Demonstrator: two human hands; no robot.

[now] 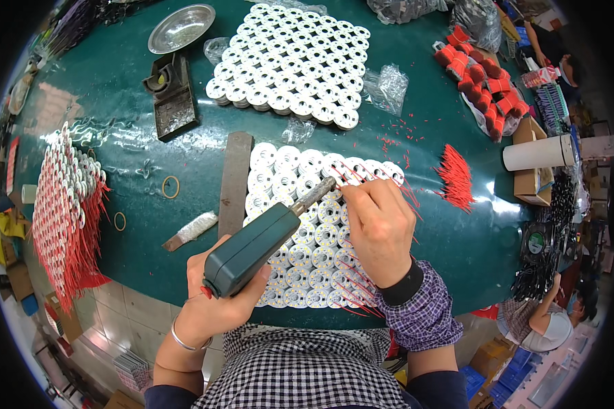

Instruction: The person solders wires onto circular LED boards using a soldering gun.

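Note:
My left hand (215, 300) is wrapped round the handle of a dark green soldering gun (256, 245). Its metal tip reaches up to the round white LED boards (300, 256), which are packed in rows in front of me. Just right of the tip, my right hand (383, 235) is pinched low over the boards, on what looks like a red wire; its fingertips partly hide it. Thin red wires stick out from boards along the top and right side of this batch. A flat metal bar (235, 180) lies along the batch's left side.
Beyond lies another block of white discs (293, 65). Loose red wires (455, 177) are heaped at right, red bundles (484, 85) behind them. At left are wired boards (65, 211), a metal dish (181, 28), a dark metal tray (174, 109) and a wrapped blade-like tool (191, 230).

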